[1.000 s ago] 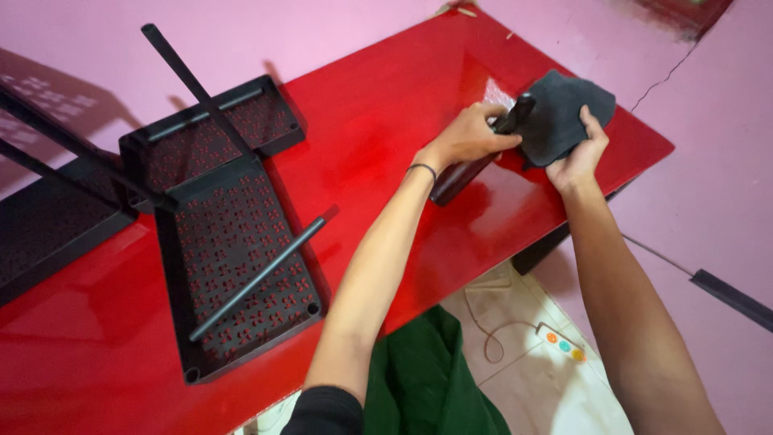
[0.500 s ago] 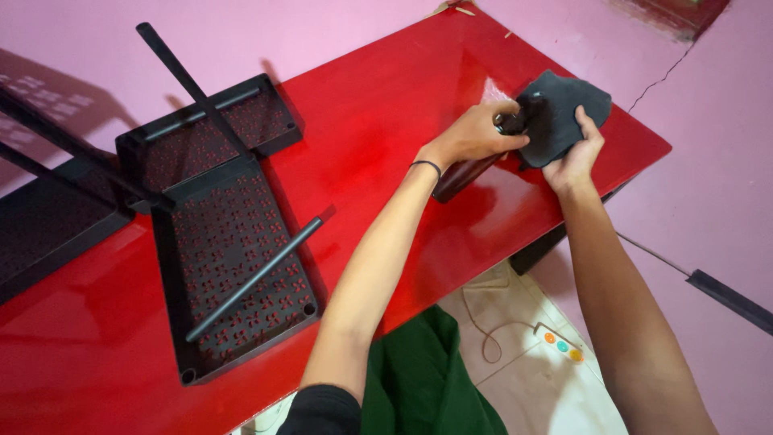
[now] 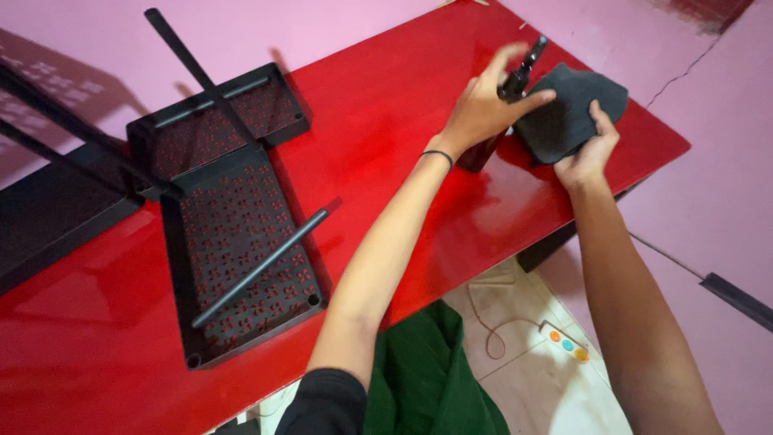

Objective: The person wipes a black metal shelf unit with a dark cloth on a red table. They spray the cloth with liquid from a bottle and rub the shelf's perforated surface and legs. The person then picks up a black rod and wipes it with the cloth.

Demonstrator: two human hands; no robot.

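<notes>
left hand (image 3: pixel 483 109) is wrapped round a dark spray bottle w/ black nozzle (image 3: pixel 515 80), thumb out toward the cloth, bottle tipped up off the glossy red tabletop (image 3: pixel 386 145). right hand (image 3: pixel 592 149) is clenched on a folded dark grey cloth (image 3: pixel 568 117), held just beside the nozzle at the table's far right corner. i'd judge we're early: cloth looks like it's being wetted, and i see no wiping yet on the table or on the black perforated metal rack w/ thin rods (image 3: pixel 233 234), which lies on its side well apart to the left, untouched. vs 1 s ago: bottle was lying low against the table under the hand, now it's raised w/ nozzle clear above the fingers; cloth and right hand barely shifted, rack same spot
</notes>
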